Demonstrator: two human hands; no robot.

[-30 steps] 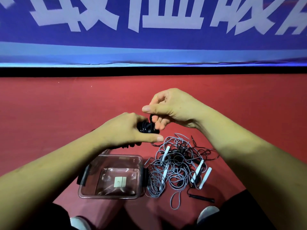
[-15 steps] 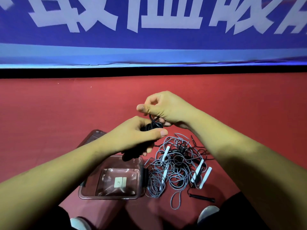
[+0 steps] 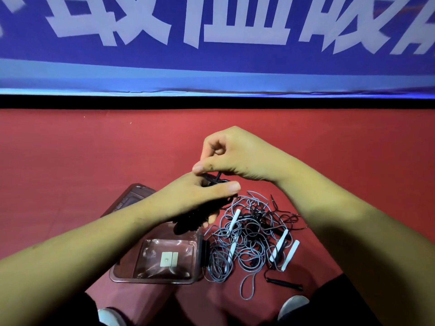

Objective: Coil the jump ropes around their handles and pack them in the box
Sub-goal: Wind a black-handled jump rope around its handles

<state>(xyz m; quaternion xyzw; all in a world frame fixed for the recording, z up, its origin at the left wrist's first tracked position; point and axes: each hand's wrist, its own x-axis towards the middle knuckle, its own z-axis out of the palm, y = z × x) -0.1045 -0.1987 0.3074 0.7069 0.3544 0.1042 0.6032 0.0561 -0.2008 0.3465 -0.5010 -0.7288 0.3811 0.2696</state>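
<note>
Black jump rope (image 3: 202, 216), coiled on its handles, sits clenched in the left hand (image 3: 188, 201) above the clear box (image 3: 155, 277). Right hand (image 3: 237, 158), at 1 o'clock from it, pinches the cord end. Banner (image 3: 211, 43) characters are cropped, unreadable.

Clear box (image 3: 122, 275) stands open-topped, its interior free; the left hand (image 3: 188, 201) overhangs its far edge. Tangled jump ropes (image 3: 249, 241) crowd the right side. Red floor (image 3: 70, 161) beyond lies open.
</note>
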